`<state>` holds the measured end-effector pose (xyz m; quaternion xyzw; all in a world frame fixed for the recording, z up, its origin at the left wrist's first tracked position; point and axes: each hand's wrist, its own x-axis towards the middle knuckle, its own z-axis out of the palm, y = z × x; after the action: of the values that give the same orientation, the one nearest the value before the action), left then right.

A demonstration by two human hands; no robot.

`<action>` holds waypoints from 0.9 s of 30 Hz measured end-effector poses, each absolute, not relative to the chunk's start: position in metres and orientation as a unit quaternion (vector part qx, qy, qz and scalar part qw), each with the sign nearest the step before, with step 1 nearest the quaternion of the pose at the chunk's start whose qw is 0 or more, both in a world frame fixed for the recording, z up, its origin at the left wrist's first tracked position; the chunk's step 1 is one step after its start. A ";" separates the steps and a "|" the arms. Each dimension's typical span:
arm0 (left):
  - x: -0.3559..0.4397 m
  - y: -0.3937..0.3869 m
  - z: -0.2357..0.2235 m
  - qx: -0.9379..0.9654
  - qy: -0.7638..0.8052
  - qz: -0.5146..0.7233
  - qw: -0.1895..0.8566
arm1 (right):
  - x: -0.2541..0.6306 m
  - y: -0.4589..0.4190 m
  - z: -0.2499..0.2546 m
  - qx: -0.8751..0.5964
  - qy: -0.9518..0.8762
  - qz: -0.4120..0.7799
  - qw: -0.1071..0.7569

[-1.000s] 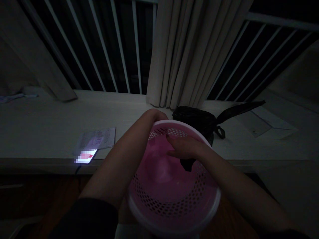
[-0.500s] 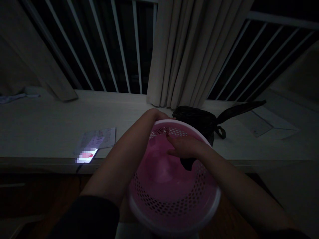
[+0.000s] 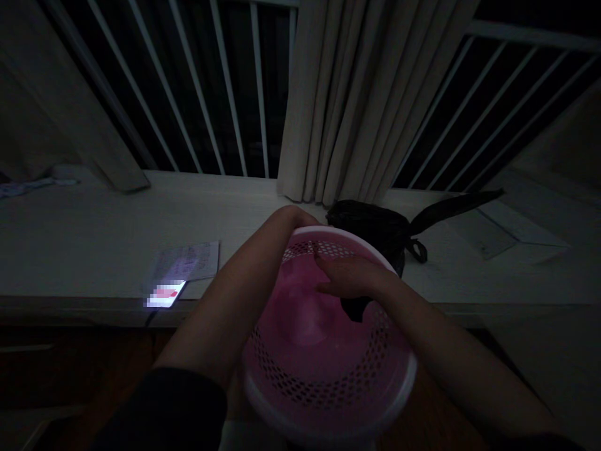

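Note:
A pink plastic basket [image 3: 310,376] with a pale rim and perforated sides is tilted with its mouth towards me. My left hand [image 3: 303,217] is at the far rim, bent over it; its fingers are hidden behind the edge. Inside the basket is my right hand [image 3: 350,275], thumb and forefinger stretched out and apart near the far inner wall. Just under that hand shows a small black patch [image 3: 354,309]; whether the hand touches it I cannot tell. Behind the basket's far right side lies a knotted black plastic bag [image 3: 370,219].
On the pale ledge [image 3: 94,238] to the left lie a paper [image 3: 190,260] and a lit phone [image 3: 166,294] with a cable. Curtains [image 3: 338,113] and white window bars [image 3: 225,88] stand behind. A flat clear item [image 3: 498,235] rests at the right. The room is dim.
Hardly anything differs. The view has shifted very slightly; both hands and the basket keep nearly the same places.

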<state>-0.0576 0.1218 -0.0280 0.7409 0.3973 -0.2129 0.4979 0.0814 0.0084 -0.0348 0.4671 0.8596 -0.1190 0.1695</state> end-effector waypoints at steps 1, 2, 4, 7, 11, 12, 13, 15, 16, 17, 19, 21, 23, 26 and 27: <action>-0.057 0.123 -0.029 0.720 0.400 -0.228 0.520 | 0.081 0.008 -0.035 0.467 0.860 -0.121 0.169; -0.057 0.124 -0.031 0.703 0.402 -0.236 0.537 | 0.081 0.008 -0.035 0.467 0.859 -0.121 0.170; -0.057 0.125 -0.032 0.690 0.399 -0.241 0.554 | 0.081 0.008 -0.034 0.468 0.858 -0.121 0.173; -0.057 0.125 -0.031 0.682 0.401 -0.245 0.560 | 0.081 0.008 -0.034 0.469 0.857 -0.119 0.178; -0.057 0.124 -0.030 0.674 0.406 -0.250 0.564 | 0.080 0.008 -0.034 0.474 0.854 -0.116 0.181; -0.057 0.124 -0.030 0.677 0.404 -0.250 0.562 | 0.080 0.008 -0.034 0.475 0.853 -0.117 0.183; -0.057 0.124 -0.030 0.680 0.400 -0.249 0.561 | 0.080 0.007 -0.035 0.477 0.851 -0.118 0.183; -0.057 0.123 -0.029 0.678 0.399 -0.253 0.563 | 0.080 0.007 -0.035 0.479 0.850 -0.118 0.182; -0.057 0.124 -0.029 0.672 0.402 -0.255 0.568 | 0.080 0.007 -0.035 0.479 0.851 -0.117 0.182; -0.057 0.124 -0.029 0.664 0.406 -0.255 0.573 | 0.080 0.007 -0.035 0.478 0.852 -0.116 0.181; -0.057 0.124 -0.030 0.651 0.413 -0.253 0.585 | 0.080 0.007 -0.034 0.474 0.855 -0.114 0.175; -0.057 0.124 -0.031 0.642 0.422 -0.248 0.590 | 0.080 0.007 -0.034 0.467 0.860 -0.116 0.167; -0.057 0.124 -0.032 0.639 0.427 -0.250 0.589 | 0.080 0.008 -0.034 0.465 0.862 -0.118 0.162; -0.056 0.123 -0.033 0.645 0.426 -0.254 0.581 | 0.080 0.009 -0.035 0.468 0.861 -0.120 0.160; -0.056 0.122 -0.033 0.650 0.420 -0.255 0.579 | 0.080 0.010 -0.036 0.468 0.861 -0.120 0.159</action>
<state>-0.0559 0.1221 -0.0327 0.6503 0.4202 -0.2549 0.5793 0.0801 0.0096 -0.0360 0.4678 0.8611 -0.1203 0.1586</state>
